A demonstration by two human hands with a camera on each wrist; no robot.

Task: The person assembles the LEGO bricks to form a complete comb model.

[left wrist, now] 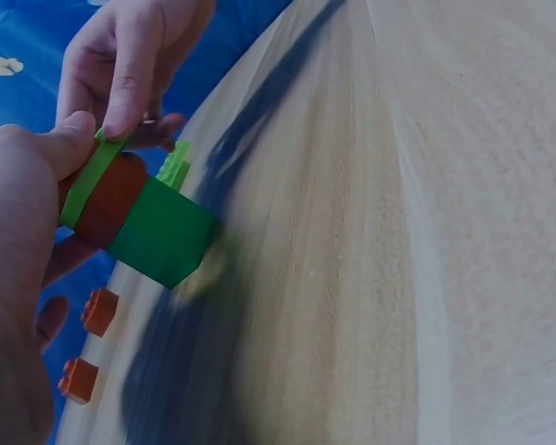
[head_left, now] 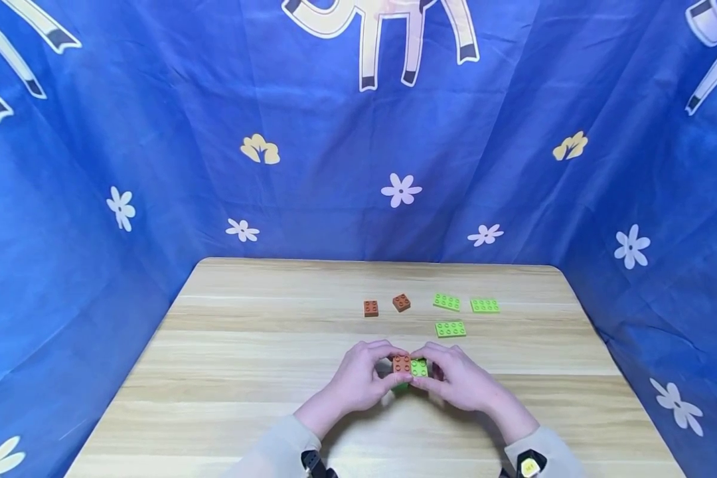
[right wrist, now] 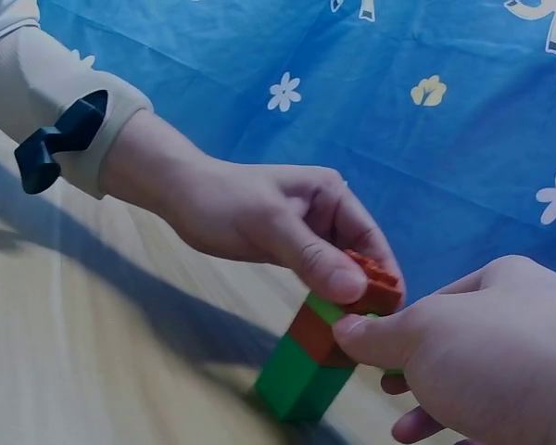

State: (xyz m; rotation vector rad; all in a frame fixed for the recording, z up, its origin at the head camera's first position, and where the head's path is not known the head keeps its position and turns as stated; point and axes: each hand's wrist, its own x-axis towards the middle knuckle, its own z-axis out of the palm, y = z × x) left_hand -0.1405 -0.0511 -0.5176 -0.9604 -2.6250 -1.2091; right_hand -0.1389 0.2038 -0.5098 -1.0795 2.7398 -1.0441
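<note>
Near the front middle of the table, both hands hold a stack of toy bricks. It has a dark green brick (right wrist: 301, 378) at the bottom, a reddish-brown brick (left wrist: 112, 201) above, then a light green plate (head_left: 419, 368) and an orange-brown brick (head_left: 401, 363) on top. The left hand (head_left: 358, 377) pinches the top brick between thumb and fingers. From the other side, the right hand (head_left: 463, 378) pinches the light green plate, which juts out beside the top brick. Fingers partly cover the upper bricks in both wrist views.
Beyond the hands lie two loose orange-brown bricks, one on the left (head_left: 371, 309) and one on the right (head_left: 401, 303). Farther right are three light green plates, the closest (head_left: 451, 329) in front. Blue patterned cloth (head_left: 358, 166) surrounds the wooden table (head_left: 245, 345) behind and at the sides.
</note>
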